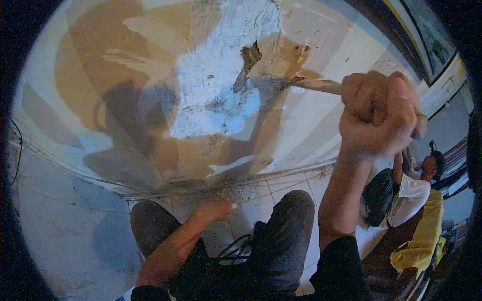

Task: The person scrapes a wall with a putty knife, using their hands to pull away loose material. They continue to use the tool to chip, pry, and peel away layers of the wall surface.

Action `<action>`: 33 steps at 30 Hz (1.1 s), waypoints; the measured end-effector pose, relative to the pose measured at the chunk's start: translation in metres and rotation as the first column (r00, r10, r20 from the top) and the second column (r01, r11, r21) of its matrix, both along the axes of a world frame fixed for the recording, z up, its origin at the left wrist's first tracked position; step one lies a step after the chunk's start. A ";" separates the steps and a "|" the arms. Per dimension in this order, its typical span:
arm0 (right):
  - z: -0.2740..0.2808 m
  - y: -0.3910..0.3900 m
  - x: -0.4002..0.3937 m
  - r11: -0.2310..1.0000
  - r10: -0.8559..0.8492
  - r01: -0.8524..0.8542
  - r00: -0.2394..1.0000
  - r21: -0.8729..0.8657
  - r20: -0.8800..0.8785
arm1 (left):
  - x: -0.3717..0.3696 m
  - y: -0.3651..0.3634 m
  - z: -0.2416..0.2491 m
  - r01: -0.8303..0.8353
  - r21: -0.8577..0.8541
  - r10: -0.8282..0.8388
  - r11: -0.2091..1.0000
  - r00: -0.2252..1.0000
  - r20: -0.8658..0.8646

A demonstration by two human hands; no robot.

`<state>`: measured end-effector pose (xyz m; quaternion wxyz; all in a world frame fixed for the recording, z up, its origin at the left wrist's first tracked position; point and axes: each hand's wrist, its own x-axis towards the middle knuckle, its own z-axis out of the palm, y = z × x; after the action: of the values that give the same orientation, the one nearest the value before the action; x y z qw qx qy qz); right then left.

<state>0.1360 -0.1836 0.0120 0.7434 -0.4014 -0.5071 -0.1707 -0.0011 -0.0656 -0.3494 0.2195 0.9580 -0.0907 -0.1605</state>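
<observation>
My right hand (379,113) is raised at the right, its fingers wrapped round a scraper (324,87). The tool's flat, narrow blade points left, its tip at the wall (306,130) beside a patch of broken plaster. The butt of the handle shows past the far side of my fist. In the wall is a rough brown hole (251,56), with a bare whitish patch (201,85) around and below it where the paint is gone. Low between my knees, my left hand (217,208) is closed, with a small pale spot at its fingertips.
Crumbs of debris (241,192) lie along the wall's foot on the tiled floor (258,200). To the right a person (409,195) in a white top sits near a yellow cloth (424,238). A dark-framed opening (429,40) is at upper right; a blue-grey wall (75,226) stands left.
</observation>
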 end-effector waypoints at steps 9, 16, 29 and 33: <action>0.001 -0.010 -0.010 0.996 -0.078 0.085 0.982 -0.033 0.171 | 0.003 -0.002 0.019 0.050 0.031 -0.048 0.998 0.996 -0.079; -0.004 -0.008 0.007 0.977 0.210 -0.208 0.975 -0.038 0.072 | -0.002 0.001 -0.019 -0.007 -0.074 0.009 0.997 1.000 0.024; -0.001 0.009 0.001 0.990 -0.091 0.118 0.959 -0.082 0.270 | 0.007 0.001 -0.029 -0.021 -0.083 0.016 0.996 0.998 -0.056; -0.006 0.012 -0.002 0.993 -0.017 0.043 0.972 -0.106 0.236 | 0.001 -0.006 -0.038 -0.075 -0.075 0.077 0.994 0.997 0.019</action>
<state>0.1343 -0.1721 0.0058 0.6521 -0.4265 -0.5941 -0.1998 -0.0005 -0.0720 -0.3878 0.2600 0.9536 -0.0624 -0.1381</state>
